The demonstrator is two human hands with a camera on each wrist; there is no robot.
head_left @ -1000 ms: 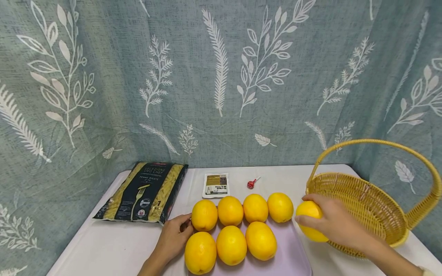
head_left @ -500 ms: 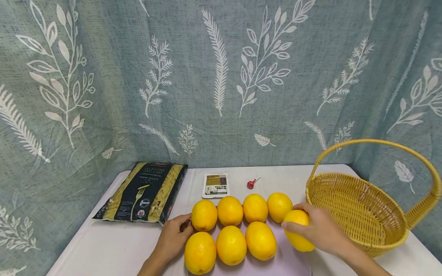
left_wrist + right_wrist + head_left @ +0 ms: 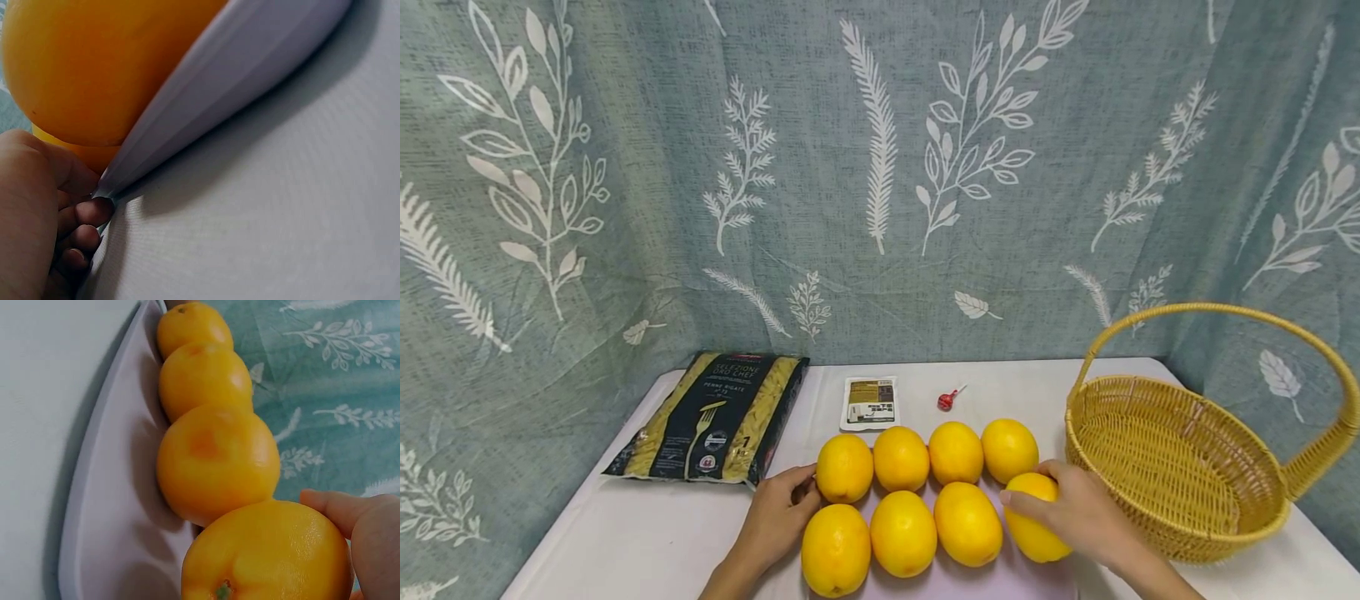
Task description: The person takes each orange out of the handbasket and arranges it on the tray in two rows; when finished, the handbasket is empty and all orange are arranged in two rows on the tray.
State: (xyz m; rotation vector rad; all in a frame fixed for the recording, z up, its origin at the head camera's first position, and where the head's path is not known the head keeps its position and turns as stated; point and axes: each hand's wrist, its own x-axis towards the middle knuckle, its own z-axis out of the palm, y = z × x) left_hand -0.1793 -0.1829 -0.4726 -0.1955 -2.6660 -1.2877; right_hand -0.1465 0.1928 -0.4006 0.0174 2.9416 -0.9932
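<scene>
My right hand point(image 3: 1088, 512) grips an orange point(image 3: 1032, 533) over the right side of the lilac tray point(image 3: 977, 586), at the end of the front row. In the right wrist view the thumb lies along this orange point(image 3: 269, 556), close to the orange point(image 3: 219, 465) beside it. At the tray's left edge my left hand point(image 3: 778, 510) pinches the rim, thumb and fingertips meeting at it in the left wrist view. An orange point(image 3: 94, 62) sits right above those fingers. On the tray stand two rows of several oranges, such as the back-row orange point(image 3: 901, 458).
A yellow wicker basket point(image 3: 1157, 492) with a tall handle stands at the right. Behind the tray lie a flat printed packet point(image 3: 870, 402) and a red lollipop point(image 3: 947, 402). A bag of penne point(image 3: 707, 421) lies at the left. A patterned curtain point(image 3: 850, 275) hangs behind the table.
My right hand has carried the orange from beside the basket leftward and down to the end of the tray's front row. The left hand has stayed at the tray's edge.
</scene>
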